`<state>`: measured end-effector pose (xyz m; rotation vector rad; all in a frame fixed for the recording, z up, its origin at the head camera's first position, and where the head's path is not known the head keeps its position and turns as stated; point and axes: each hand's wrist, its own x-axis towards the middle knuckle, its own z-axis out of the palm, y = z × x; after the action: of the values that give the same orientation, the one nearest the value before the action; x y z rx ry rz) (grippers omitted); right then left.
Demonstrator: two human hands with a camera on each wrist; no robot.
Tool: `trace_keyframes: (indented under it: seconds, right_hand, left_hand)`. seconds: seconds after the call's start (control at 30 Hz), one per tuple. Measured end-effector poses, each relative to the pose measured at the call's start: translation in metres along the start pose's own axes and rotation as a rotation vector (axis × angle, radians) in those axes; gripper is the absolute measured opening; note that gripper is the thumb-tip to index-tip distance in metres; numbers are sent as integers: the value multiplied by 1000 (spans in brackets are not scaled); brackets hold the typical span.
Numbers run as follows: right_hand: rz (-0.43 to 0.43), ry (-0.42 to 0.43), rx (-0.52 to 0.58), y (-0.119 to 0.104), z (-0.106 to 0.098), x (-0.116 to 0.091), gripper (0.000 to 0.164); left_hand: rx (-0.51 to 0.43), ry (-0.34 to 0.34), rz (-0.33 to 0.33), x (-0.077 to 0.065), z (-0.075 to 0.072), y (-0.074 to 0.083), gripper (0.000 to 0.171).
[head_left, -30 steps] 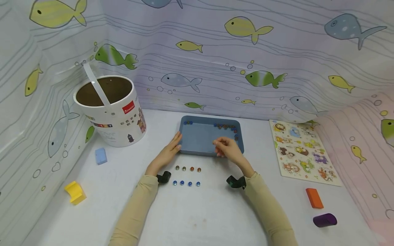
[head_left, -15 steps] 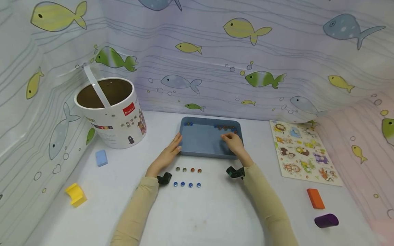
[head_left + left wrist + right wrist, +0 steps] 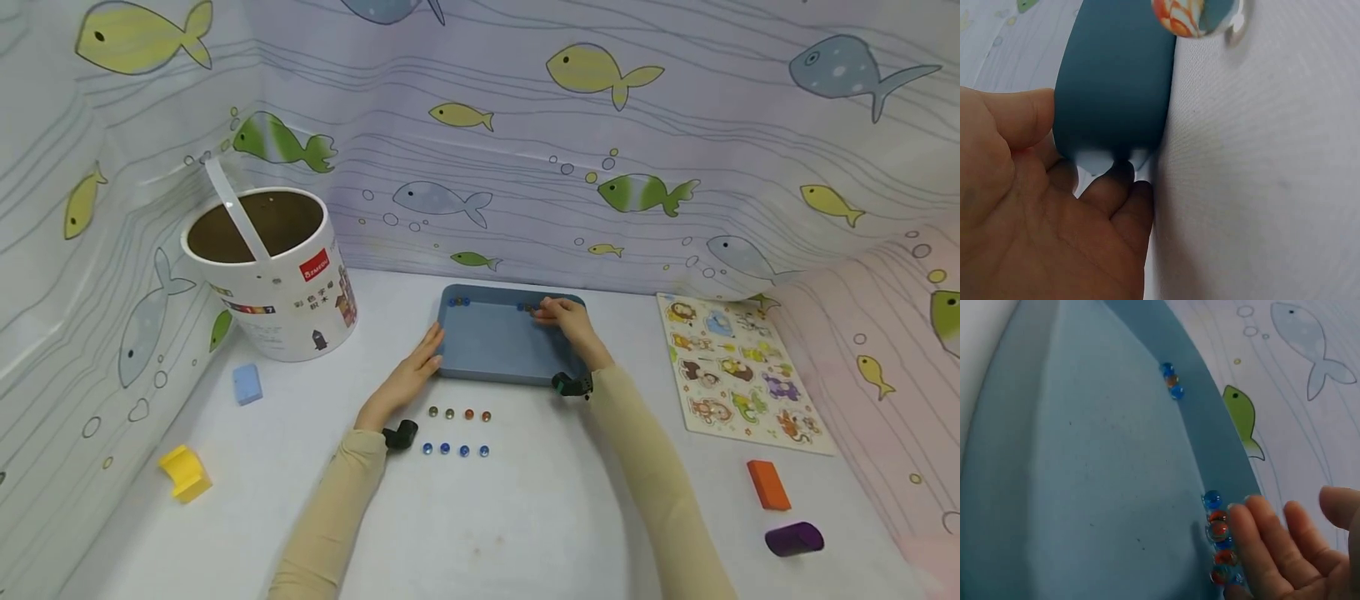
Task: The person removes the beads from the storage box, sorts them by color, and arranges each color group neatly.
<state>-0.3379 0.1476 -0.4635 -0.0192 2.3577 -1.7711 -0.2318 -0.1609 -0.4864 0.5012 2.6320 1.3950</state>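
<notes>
A blue-grey tray [image 3: 487, 342] lies on the table before me. My left hand [image 3: 405, 379] rests against its left end, fingers mostly straight; the left wrist view shows the fingers [image 3: 1116, 187] touching that end wall. My right hand [image 3: 573, 321] is inside the tray at the back right corner. In the right wrist view its extended fingers [image 3: 1260, 550] are right at a cluster of blue and orange glass marbles [image 3: 1219, 531], partly covering it. Three more marbles [image 3: 459, 302] sit in the back left corner. Two rows of marbles, brownish-orange [image 3: 468, 414] and blue [image 3: 464, 451], lie in front.
A white bucket [image 3: 300, 308] with a handle stands at the left. Near it are a blue block [image 3: 247, 384] and a yellow block [image 3: 184, 473]. At the right lie an animal puzzle board [image 3: 742, 375], an orange block [image 3: 768, 485] and a purple half-cylinder [image 3: 795, 539].
My right hand has moved from the tray's front edge to the marbles in its back right corner, now hiding several of them. My left hand has stayed at the tray's left end.
</notes>
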Motion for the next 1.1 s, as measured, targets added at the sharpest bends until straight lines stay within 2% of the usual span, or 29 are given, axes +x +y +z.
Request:
trace_keyframes:
  seconds: [0.2, 0.33, 0.53, 0.7, 0.93, 1.1]
  right_hand:
    - [-36, 54, 81, -11, 0, 3, 39]
    - [-10, 97, 99, -17, -3, 4, 40]
    - [30, 109, 110, -19, -7, 6, 40]
    - [59, 73, 87, -19, -4, 11, 39]
    - [124, -9, 47, -12, 13, 25, 38]
    - [107, -23, 18, -9, 23, 25, 37]
  left_hand:
    - [6, -3, 4, 1, -1, -2, 54]
    - [4, 5, 3, 2, -4, 1, 54]
    - [21, -2, 5, 2, -6, 2, 54]
    - [15, 4, 0, 0, -7, 3, 54]
    - [-5, 0, -6, -1, -3, 0, 54]
    - [-12, -1, -11, -1, 0, 0, 53]
